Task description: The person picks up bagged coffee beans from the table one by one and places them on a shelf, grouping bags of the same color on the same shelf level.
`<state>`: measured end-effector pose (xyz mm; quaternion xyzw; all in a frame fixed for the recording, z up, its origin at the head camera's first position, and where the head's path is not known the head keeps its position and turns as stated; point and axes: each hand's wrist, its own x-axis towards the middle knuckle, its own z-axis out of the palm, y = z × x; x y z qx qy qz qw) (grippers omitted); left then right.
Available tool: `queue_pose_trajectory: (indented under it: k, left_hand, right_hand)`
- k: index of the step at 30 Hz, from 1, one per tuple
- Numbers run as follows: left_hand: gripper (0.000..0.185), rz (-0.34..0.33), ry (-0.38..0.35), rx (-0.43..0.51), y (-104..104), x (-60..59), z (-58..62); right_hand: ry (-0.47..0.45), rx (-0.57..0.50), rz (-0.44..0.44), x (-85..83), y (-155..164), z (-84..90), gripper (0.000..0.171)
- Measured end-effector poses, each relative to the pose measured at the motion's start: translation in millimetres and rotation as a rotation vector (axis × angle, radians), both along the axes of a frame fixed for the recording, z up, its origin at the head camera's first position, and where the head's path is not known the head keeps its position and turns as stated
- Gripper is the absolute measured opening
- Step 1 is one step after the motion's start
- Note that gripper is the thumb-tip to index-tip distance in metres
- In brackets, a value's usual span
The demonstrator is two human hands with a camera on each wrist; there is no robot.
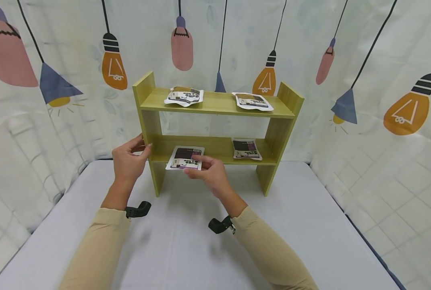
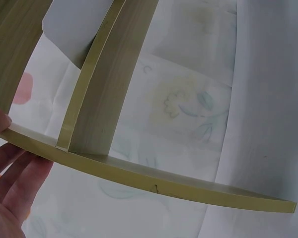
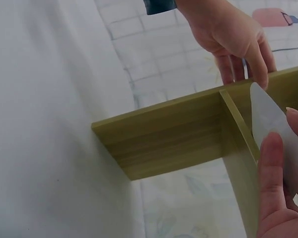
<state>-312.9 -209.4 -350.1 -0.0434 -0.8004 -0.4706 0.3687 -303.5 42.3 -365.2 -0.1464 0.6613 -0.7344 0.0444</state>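
A light wooden two-tier shelf [image 1: 215, 149] stands on the table. At its left side panel is my left hand [image 1: 129, 158], with the thumb on one face and the fingers on the other, gripping the board's edge; the left wrist view shows these fingers [image 2: 27, 173] on the panel. My right hand [image 1: 212, 174] pinches a flat white-edged packet [image 1: 181, 155] with dark print, held at the left part of the lower board. In the right wrist view the packet's plain pale underside [image 3: 273, 124] shows between thumb and fingers. Whether it touches the board is hard to tell.
A similar packet [image 1: 246, 149] lies at the right of the lower board. On the top board lie one packet [image 1: 184, 96] at the left and another packet [image 1: 252, 101] at the right. Behind hangs a curtain [image 1: 230, 48] with printed lamps. A white cloth [image 1: 186, 241] covers the table.
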Motion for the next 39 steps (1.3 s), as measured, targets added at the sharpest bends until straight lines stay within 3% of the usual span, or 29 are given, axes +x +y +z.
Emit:
queue_pose_trajectory:
  k: [18, 39]
  left_hand:
    - [0.041, -0.009, 0.017, 0.005, 0.1, 1.0, 0.7]
    - [0.041, 0.001, 0.010, -0.006, 0.3, 0.3, 0.0]
  right_hand:
    - [0.025, 0.028, -0.045, -0.2, -0.1, 3.2, 0.053]
    - [0.013, 0.070, -0.162, -7.4, -5.5, 1.7, 0.044]
